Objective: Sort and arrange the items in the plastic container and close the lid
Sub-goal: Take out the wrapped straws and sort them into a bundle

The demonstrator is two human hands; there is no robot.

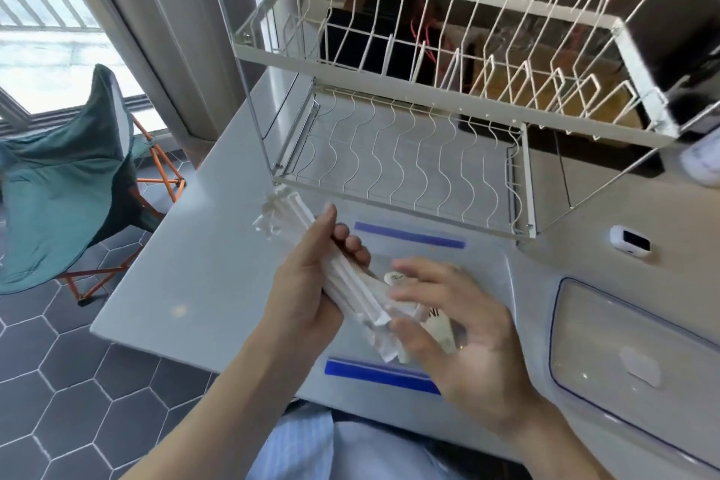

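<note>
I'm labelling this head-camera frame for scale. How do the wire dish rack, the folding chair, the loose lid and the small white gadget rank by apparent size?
1. Wire dish rack, largest.
2. Folding chair and lid: similar; both cropped, unranked.
3. Small white gadget, smallest.

Your bundle [343,277] of long white wrapped sticks slants above the container [487,284], its crinkled end up toward the far left. The container is clear with blue clips on its near and far sides, open on the counter. Its clear, blue-edged lid [623,370] lies flat just right of it.
</note>
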